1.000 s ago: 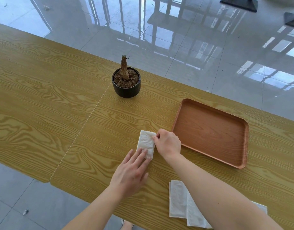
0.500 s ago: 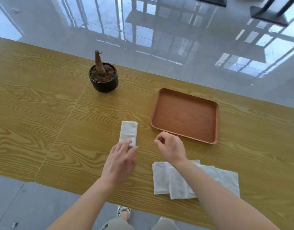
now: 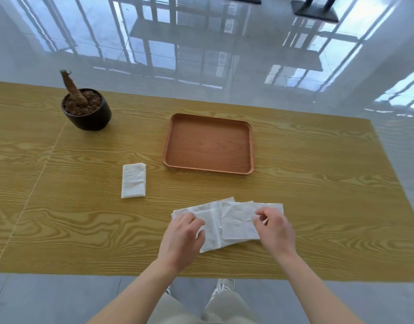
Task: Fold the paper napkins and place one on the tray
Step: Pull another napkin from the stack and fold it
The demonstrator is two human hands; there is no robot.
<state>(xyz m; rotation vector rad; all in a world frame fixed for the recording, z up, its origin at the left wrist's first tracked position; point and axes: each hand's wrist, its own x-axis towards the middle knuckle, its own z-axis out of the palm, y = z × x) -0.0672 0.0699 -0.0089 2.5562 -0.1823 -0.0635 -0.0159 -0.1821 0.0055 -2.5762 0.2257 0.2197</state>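
A folded white napkin (image 3: 133, 180) lies alone on the wooden table, left of the brown tray (image 3: 210, 168), which holds nothing. Nearer to me, a loose pile of unfolded white napkins (image 3: 229, 223) lies overlapping. My left hand (image 3: 181, 238) rests on the pile's left side, fingers curled on the paper. My right hand (image 3: 274, 226) sits on the pile's right side, thumb and fingers pinched at the top napkin's right edge. Whether the top napkin is lifted off the pile cannot be told.
A black pot (image 3: 86, 112) with soil and a bare brown stem stands at the table's back left. The table's right end (image 3: 388, 183) and near edge (image 3: 131, 274) border a glossy tiled floor. My legs and shoes show below the near edge.
Both hands have left the folded napkin and moved back to the pile of unfolded napkins near me. The view has swung, so the tray now sits centred.
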